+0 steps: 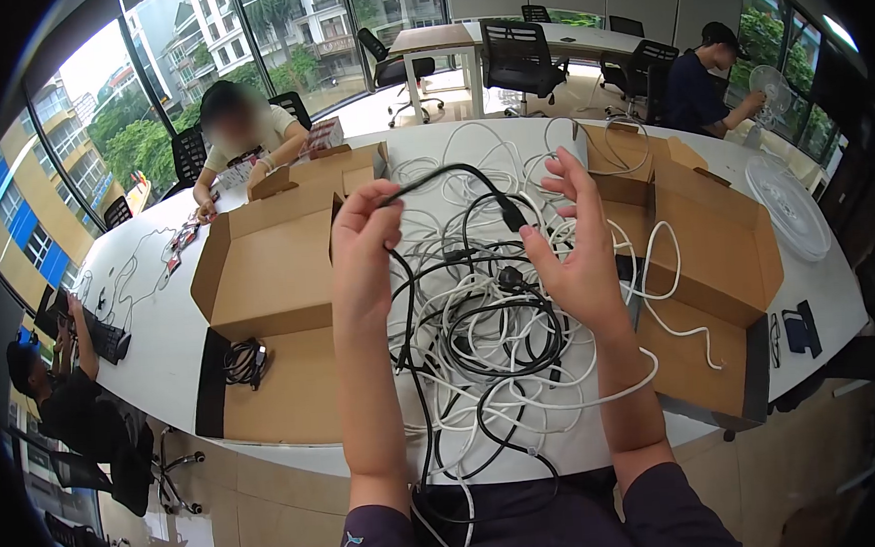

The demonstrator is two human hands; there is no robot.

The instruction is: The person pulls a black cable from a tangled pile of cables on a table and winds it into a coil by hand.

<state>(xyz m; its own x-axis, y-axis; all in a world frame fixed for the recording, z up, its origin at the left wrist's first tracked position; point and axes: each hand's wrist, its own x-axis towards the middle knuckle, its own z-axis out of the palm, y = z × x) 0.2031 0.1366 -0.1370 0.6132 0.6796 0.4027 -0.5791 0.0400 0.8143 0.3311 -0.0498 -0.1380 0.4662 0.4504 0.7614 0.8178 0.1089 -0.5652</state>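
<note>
My left hand (363,236) is closed around a black cable (463,169), which arcs up and over toward the right. That cable ends in a black connector (514,215), close to the thumb of my right hand (579,260). My right hand is open, fingers spread and palm turned inward; whether its thumb touches the connector I cannot tell. Below both hands lies a tangled heap of white cables (525,400) mixed with black ones. A coiled black cable (504,370) and a black plug (511,278) rest on the heap. Part of the black cable hangs over the table's front edge.
An open cardboard box (284,383) on the left holds a bundled black cable (246,363). Another open box (698,353) on the right has a white cable (696,330) trailing into it. Glasses (775,340) and a clear plastic reel (786,207) lie at right. Other people sit around the table.
</note>
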